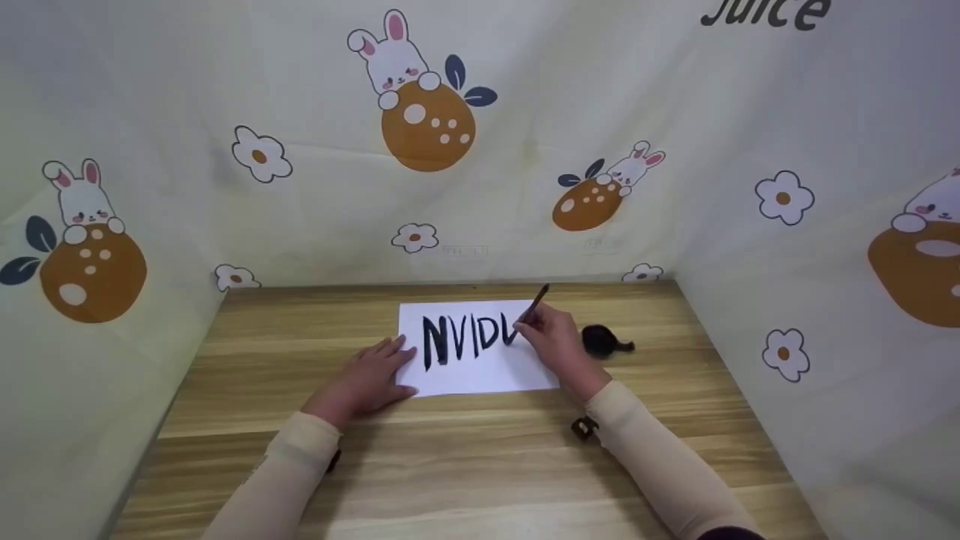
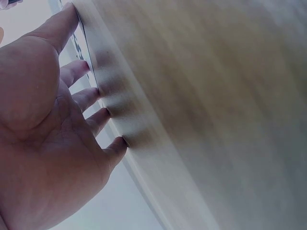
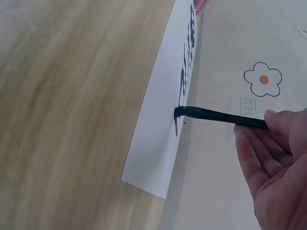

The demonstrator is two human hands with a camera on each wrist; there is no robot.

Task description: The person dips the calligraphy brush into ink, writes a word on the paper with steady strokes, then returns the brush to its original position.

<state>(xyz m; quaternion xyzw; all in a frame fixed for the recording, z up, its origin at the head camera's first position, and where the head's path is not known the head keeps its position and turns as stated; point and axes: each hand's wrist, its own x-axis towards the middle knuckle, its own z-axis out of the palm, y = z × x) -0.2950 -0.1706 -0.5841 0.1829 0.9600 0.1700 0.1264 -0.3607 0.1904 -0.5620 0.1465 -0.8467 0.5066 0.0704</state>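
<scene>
A white sheet of paper (image 1: 480, 380) lies on the wooden table, bearing large black letters (image 1: 435, 343) that read "NVID" with a further stroke at the right. My right hand (image 1: 555, 341) pinches a slim dark brush (image 3: 216, 115) between thumb and fingers. Its black tip meets the paper at the latest stroke (image 3: 176, 127), as the right wrist view shows. Fingers spread, my left hand (image 1: 371, 376) rests at the sheet's left edge, fingertips on the paper and table. In the left wrist view the palm (image 2: 53, 129) faces the camera, holding nothing.
Just right of the right hand sits a small black dish (image 1: 600, 341) with a short handle. The wooden table (image 1: 465, 465) is bordered at the back and sides by pale fabric walls (image 1: 315, 210) printed with rabbits, oranges and flowers.
</scene>
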